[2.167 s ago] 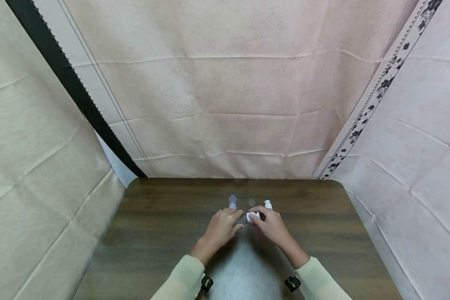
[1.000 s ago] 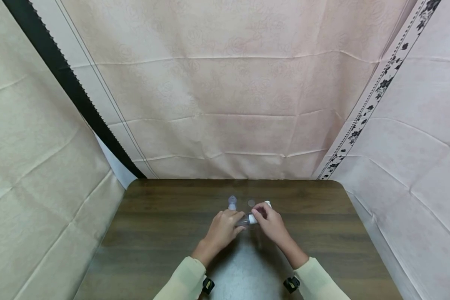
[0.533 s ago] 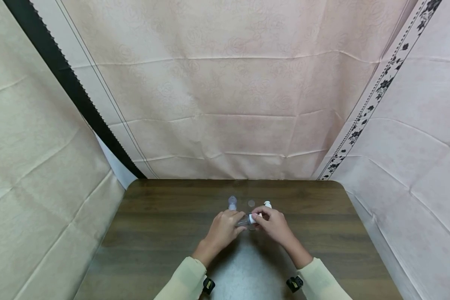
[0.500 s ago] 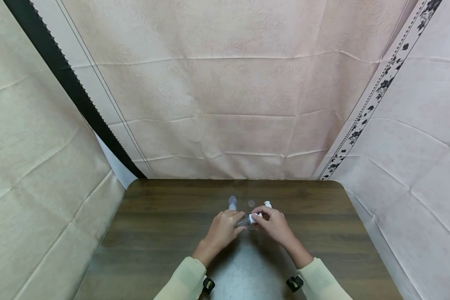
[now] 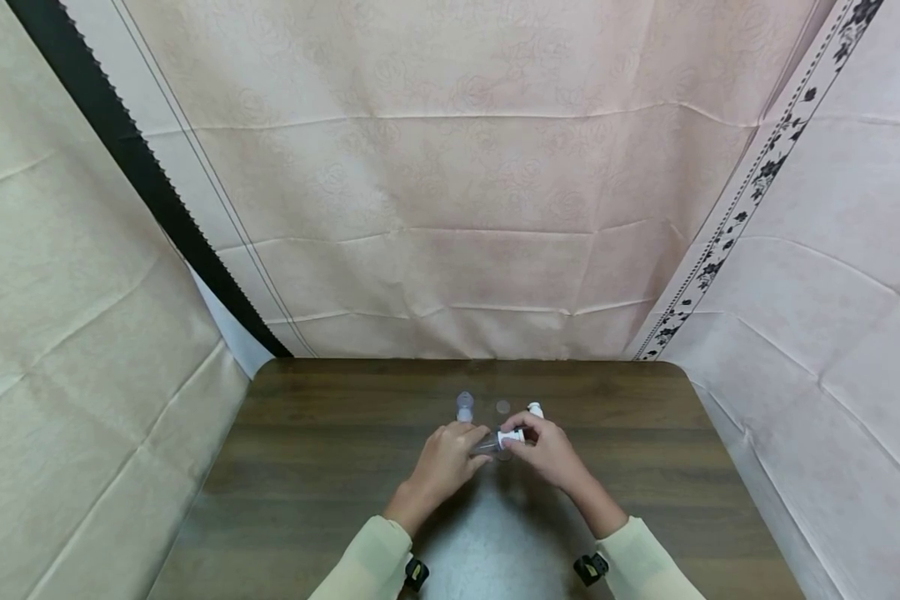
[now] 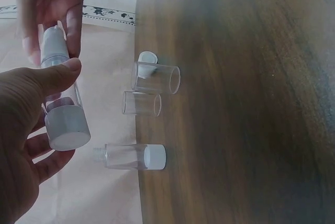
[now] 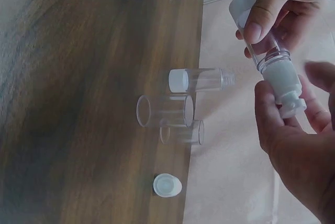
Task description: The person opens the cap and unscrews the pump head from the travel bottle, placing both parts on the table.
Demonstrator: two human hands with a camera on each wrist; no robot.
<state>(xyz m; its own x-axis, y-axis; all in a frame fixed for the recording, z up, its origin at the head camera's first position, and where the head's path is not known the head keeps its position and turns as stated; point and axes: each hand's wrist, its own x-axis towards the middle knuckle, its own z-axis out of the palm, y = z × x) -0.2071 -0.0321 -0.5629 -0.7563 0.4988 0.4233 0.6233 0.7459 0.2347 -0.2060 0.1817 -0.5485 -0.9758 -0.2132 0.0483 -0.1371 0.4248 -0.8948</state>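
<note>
My left hand (image 5: pixel 447 454) grips a small clear pump bottle (image 6: pixel 67 101) round its body, near the white base (image 6: pixel 68 130). The bottle lies tilted between both hands, above the table, its pump end towards the right. At that end, the fingers and thumb of my right hand (image 5: pixel 546 450) hold the white pump head (image 7: pixel 282 80), which sits on the bottle's neck. In the right wrist view the left thumb presses along the clear body. Part of the bottle is hidden behind the left fingers in the head view.
On the wooden table (image 5: pixel 307 467) stand a second clear bottle (image 7: pixel 207 80) with a white base and bare threaded neck, a larger clear cap (image 7: pixel 165 110), a smaller clear cap (image 7: pixel 183 132) and a separate white pump head (image 7: pixel 167 186). Cloth (image 5: pixel 450 208) hangs behind the table.
My right fingers came back round the pump head after loosening about a second ago, and the thumb has since shifted lower on it. The left hand stays in place on the bottle.
</note>
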